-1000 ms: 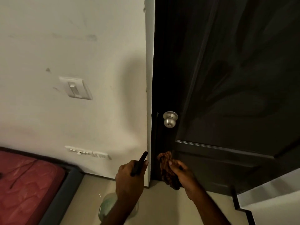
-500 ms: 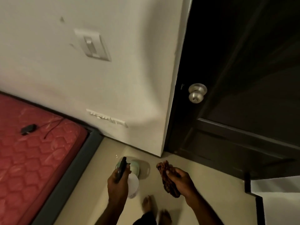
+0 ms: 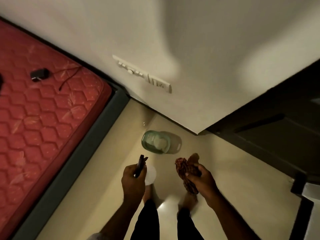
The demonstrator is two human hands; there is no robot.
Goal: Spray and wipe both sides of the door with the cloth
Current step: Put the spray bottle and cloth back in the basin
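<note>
**Bottle and cloth held low, door off to the right**

A spray bottle (image 3: 149, 174) is gripped in the left hand (image 3: 133, 181), its dark trigger head pointing up and away and its pale, translucent body showing below the fingers (image 3: 129, 171), which are clenched round the neck. A crumpled, reddish patterned cloth (image 3: 186, 172) is bunched in the right hand (image 3: 201, 179), whose fingers are closed on it. The dark door (image 3: 270, 118) lies up and to the right of both hands, well apart from them, with only its lower panels in view; its long axis is judged to run upward out of frame. The right hand, with the cloth, is the nearer to it. The door's face looks smooth and moulded. A green plastic basin (image 3: 155, 142) rests on the glossy floor (image 3: 242, 170) ahead, near the wall corner.
</note>
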